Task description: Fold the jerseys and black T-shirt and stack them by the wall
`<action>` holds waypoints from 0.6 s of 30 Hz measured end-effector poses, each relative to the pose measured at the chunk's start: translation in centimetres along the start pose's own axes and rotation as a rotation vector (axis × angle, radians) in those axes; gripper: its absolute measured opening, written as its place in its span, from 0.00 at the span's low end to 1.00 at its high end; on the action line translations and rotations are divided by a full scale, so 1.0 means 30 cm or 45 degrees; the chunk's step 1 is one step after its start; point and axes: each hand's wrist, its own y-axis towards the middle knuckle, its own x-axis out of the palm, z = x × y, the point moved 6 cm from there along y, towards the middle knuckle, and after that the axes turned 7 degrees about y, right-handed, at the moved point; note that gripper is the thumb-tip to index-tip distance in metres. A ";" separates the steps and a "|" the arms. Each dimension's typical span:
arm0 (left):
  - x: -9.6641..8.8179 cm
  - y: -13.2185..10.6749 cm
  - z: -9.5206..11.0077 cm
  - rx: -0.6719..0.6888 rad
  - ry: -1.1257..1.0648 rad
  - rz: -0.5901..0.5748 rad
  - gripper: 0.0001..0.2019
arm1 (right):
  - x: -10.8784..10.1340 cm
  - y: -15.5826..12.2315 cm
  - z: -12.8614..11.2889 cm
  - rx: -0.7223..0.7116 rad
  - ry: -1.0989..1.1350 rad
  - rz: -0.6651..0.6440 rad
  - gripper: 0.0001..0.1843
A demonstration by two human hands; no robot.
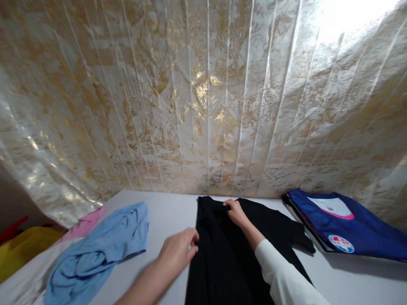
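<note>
A black short-sleeved shirt (219, 254) lies on the white table, one sleeve spread to the right and its left side a straight edge. My right hand (235, 212) pinches the fabric at the shirt's top, near the collar. Beside the left edge of the shirt is my left hand (181, 245), slightly blurred, its fingers curled with a gap between thumb and forefinger. It seems to hold nothing; whether the fingertips touch the cloth I cannot tell. The lower end of the shirt runs out of view.
A stack of folded clothes with a dark blue shirt (359, 224) on top sits at the right. On the left lie a crumpled light blue garment (104, 250), a pink one (84, 224) and a yellow one (30, 245). A shiny gold-patterned curtain (203, 97) hangs behind the table.
</note>
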 end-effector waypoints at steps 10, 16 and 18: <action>-0.003 0.589 -0.091 0.295 0.101 0.040 0.13 | -0.046 -0.108 -0.003 -0.076 0.232 0.129 0.08; 0.052 0.674 -0.100 0.287 0.207 -0.042 0.14 | -0.055 -0.129 0.075 0.114 0.374 0.254 0.11; 0.065 0.683 -0.098 0.274 0.231 -0.049 0.14 | -0.065 -0.135 0.078 0.120 0.369 0.285 0.12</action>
